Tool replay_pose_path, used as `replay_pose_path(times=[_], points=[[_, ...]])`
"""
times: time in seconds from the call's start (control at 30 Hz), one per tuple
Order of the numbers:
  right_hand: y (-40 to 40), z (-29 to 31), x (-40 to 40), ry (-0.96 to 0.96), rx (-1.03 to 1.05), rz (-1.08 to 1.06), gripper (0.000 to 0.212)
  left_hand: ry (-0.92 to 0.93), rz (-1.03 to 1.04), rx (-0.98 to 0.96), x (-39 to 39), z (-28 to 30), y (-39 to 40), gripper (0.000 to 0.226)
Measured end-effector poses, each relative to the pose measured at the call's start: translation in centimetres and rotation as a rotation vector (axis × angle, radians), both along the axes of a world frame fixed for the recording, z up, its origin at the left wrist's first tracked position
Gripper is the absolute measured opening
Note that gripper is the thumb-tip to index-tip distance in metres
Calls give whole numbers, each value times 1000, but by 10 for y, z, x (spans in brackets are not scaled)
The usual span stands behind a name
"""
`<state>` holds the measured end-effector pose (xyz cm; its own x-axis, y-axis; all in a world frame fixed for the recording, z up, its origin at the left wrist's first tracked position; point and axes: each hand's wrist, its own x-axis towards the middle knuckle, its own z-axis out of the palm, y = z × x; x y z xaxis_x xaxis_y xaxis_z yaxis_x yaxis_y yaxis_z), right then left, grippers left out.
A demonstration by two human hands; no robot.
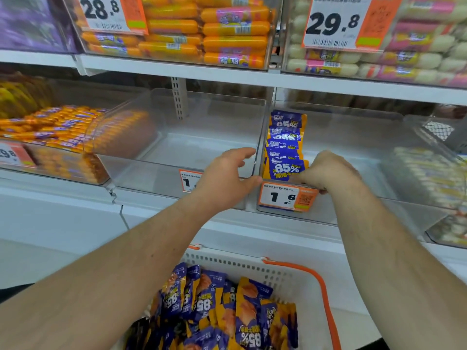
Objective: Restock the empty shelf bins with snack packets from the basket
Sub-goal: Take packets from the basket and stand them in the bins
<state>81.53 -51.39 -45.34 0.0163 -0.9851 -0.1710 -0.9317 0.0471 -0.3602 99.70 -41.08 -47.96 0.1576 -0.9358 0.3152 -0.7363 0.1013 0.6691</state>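
- Price card [111, 13], upper left bin: "28.8".
- Price card [338, 22], upper right bin: "29.8".
- Price tag [286, 197], middle bin: "1.6".
- Snack packets [284, 168]: "85%".

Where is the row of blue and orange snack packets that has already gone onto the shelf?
In the head view, the row of packets stands against the left wall of the clear bin right of centre, behind the 1.6 price tag, beside the right hand.
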Motion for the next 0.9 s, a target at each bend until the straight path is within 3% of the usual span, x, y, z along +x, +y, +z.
replay_pose_path(times=[0.1,0.17,0.23,0.3,0.4,0.53,0.63,0.73,0.9], points=[[13,7,13,-83,-341,-42,32,-25,-26,-164,8,-3,22,52],[35,15,32,-278,-626,63,18,-74,-77,-182,22,-8,41,40],[66,16,57,-535,-851,241,11,-136,-121,-10,37,-12,58,32],[95,-1,81,-677,-881,398,11,-238,-169,261,53,-19,73,29],[122,-56,103,-632,-565,526,20,-381,-262,645,73,-31,86,39],[129,-143,100,-184,-47,683,14,-502,-354,1025,84,-42,94,58],[133,-189,95,150,195,876,7,-495,-403,1003,83,-40,93,60],[144,-225,98,338,362,924,10,-438,-405,909,83,-35,88,61],[175,-261,104,420,511,787,37,-452,-433,921,82,-32,88,61]])
